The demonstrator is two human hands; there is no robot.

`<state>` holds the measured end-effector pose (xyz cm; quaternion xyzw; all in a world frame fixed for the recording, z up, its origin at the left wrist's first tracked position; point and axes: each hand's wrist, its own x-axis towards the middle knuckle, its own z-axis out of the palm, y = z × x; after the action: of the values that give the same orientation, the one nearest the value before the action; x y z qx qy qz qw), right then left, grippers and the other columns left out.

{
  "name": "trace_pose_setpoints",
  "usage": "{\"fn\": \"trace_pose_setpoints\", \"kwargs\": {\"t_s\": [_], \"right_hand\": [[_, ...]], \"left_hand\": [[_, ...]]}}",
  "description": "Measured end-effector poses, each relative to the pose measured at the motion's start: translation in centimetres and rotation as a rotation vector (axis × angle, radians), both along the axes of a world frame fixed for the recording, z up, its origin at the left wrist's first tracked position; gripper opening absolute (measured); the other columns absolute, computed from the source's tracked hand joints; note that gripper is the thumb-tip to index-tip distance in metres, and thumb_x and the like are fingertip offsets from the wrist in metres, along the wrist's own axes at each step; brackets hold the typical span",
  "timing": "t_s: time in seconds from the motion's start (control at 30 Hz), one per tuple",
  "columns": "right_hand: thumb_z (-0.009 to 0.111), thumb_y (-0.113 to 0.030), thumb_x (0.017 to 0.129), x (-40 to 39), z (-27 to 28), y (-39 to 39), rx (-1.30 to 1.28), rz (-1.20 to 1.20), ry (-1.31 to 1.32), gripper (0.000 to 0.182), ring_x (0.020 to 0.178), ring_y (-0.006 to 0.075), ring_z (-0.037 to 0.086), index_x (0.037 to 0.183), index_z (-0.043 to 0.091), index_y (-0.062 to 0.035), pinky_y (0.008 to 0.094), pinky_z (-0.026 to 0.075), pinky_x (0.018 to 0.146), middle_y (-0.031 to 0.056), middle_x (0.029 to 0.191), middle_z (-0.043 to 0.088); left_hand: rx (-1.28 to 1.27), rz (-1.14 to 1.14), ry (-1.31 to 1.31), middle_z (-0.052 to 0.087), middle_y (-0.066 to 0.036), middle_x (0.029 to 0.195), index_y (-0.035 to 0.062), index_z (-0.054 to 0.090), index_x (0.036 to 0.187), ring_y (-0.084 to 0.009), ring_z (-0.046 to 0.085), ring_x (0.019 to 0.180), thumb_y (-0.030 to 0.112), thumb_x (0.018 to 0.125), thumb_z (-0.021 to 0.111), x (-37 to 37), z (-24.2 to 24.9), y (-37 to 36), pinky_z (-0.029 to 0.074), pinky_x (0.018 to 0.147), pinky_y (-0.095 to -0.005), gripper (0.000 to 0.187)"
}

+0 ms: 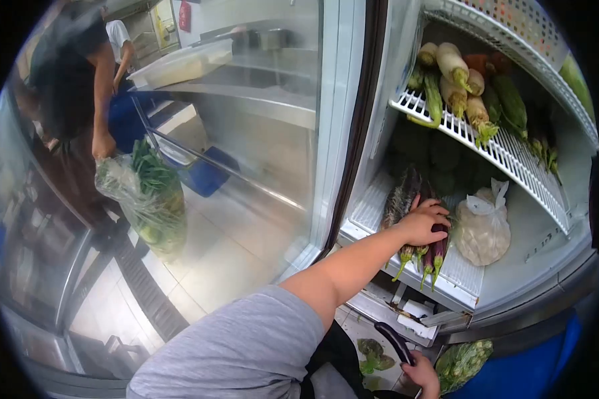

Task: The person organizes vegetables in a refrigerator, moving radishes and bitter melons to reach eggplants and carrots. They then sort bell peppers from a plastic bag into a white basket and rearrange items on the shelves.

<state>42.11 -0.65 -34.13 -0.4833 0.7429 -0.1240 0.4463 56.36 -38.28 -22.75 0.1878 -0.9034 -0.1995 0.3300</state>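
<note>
My left hand [424, 225] reaches into the fridge, its fingers curled over a pile of dark purple eggplants [438, 256] on the lower shelf. Their green stems point toward the shelf's front edge. Low in the view, my right hand [422, 372] is closed around one end of a single long eggplant [394, 340], held outside the fridge. Beside the pile, a dark bundle in clear wrap [402, 196] lies to the left, and a knotted plastic bag [483, 229] with pale contents sits to the right.
White radishes [451, 65] and green gourds [510, 105] lie on the upper wire rack [486, 143]. Below are a bag of greens [464, 364] and leafy scraps [374, 356] on the floor. Beyond the glass door [266, 153], a person holds a bag of vegetables [146, 206].
</note>
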Motion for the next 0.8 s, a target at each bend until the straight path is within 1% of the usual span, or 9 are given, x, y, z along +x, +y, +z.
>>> {"fn": "trace_pose_setpoints", "kwargs": {"t_s": [0.03,0.07,0.2,0.27,0.3,0.37,0.47,0.6,0.8], "right_hand": [[0.074,-0.013,0.079,0.7,3.4,0.3,0.004,-0.1,-0.093,0.043,0.066,0.0187,0.066,0.118,0.059,-0.0015,0.0317,0.054,0.059,0.0077,0.078,0.065],[0.068,-0.002,0.083,-3.1,0.2,1.9,0.041,-0.133,-0.299,0.049,0.068,0.0179,0.066,0.129,0.051,-0.0034,0.0308,0.055,0.058,0.0085,0.094,0.065],[0.06,0.008,0.085,-0.4,11.3,-0.3,-0.442,-0.102,-0.576,0.064,0.079,0.0187,0.065,0.143,0.036,-0.0054,0.033,0.057,0.062,0.0118,0.125,0.053],[0.065,0.004,0.081,3.0,18.5,-3.9,-0.698,0.117,-0.29,0.059,0.089,0.0205,0.063,0.137,0.048,-0.0042,0.0318,0.054,0.075,0.012,0.117,0.059],[0.069,-0.001,0.074,5.4,24.2,-6.0,-0.857,0.401,0.197,0.057,0.091,0.0244,0.064,0.13,0.057,-0.0033,0.033,0.052,0.076,0.0146,0.108,0.063],[0.072,-0.011,0.076,9.8,28.4,-8.5,-0.83,0.398,0.421,0.054,0.085,0.0325,0.063,0.128,0.061,-0.0179,0.0398,0.052,0.071,0.0101,0.095,0.06],[0.071,-0.015,0.079,13.5,30.9,-10.6,-0.935,0.496,0.605,0.049,0.082,0.0316,0.064,0.127,0.06,-0.0179,0.0445,0.051,0.067,0.0094,0.098,0.06],[0.068,-0.003,0.078,10.5,31.4,-8.9,-0.976,0.328,0.235,0.064,0.079,0.0263,0.063,0.138,0.045,-0.0105,0.0349,0.051,0.072,0.0132,0.096,0.057],[0.057,0.01,0.08,4.0,34.5,-6.8,-1.141,-0.195,-0.032,0.055,0.117,0.019,0.047,0.129,0.037,-0.0012,0.0351,0.047,0.099,0.011,0.117,0.044]], "left_hand": [[0.006,-0.004,0.002,0.054,-0.005,0.138,0.0206,0.071,0.113,-0.0337,0.034,0.139,0.04,0.082,0.068,0.0,-0.2,-0.2,0.011,0.113,-0.0669,0.037],[0.009,-0.01,0.006,0.054,-0.006,0.138,0.0205,0.071,0.113,-0.0344,0.033,0.14,0.039,0.081,0.069,-0.2,0.0,-0.1,0.011,0.113,-0.067,0.037],[-0.054,0.026,-0.002,0.045,-0.013,0.145,0.0183,0.069,0.117,-0.0356,0.03,0.141,0.036,0.082,0.068,0.4,0.4,0.7,0.011,0.115,-0.0652,0.04],[-0.072,0.063,-0.031,0.038,-0.017,0.15,0.0184,0.066,0.123,-0.036,0.027,0.143,0.039,0.084,0.066,0.5,0.6,1.3,0.011,0.116,-0.0637,0.044],[-0.097,0.121,-0.034,0.035,-0.017,0.151,0.0196,0.064,0.126,-0.0358,0.026,0.144,0.041,0.084,0.064,0.5,0.8,1.6,0.011,0.116,-0.0633,0.047],[-0.128,0.234,-0.085,0.029,-0.018,0.155,0.0225,0.059,0.134,-0.036,0.022,0.146,0.046,0.087,0.061,0.7,1.4,2.9,0.012,0.116,-0.0631,0.053],[-0.173,0.28,-0.127,0.029,-0.019,0.155,0.0236,0.056,0.137,-0.037,0.022,0.146,0.047,0.089,0.059,1.1,1.5,3.2,0.012,0.116,-0.0628,0.054],[-0.111,0.249,-0.203,0.029,-0.019,0.156,0.0227,0.054,0.139,-0.0365,0.015,0.149,0.049,0.09,0.055,0.5,1.4,2.7,0.009,0.117,-0.0625,0.056],[-0.088,0.125,-0.194,0.029,-0.019,0.156,0.0264,0.047,0.144,-0.0403,0.015,0.148,0.058,0.086,0.061,0.9,1.1,2.1,0.013,0.119,-0.0558,0.068]]}}
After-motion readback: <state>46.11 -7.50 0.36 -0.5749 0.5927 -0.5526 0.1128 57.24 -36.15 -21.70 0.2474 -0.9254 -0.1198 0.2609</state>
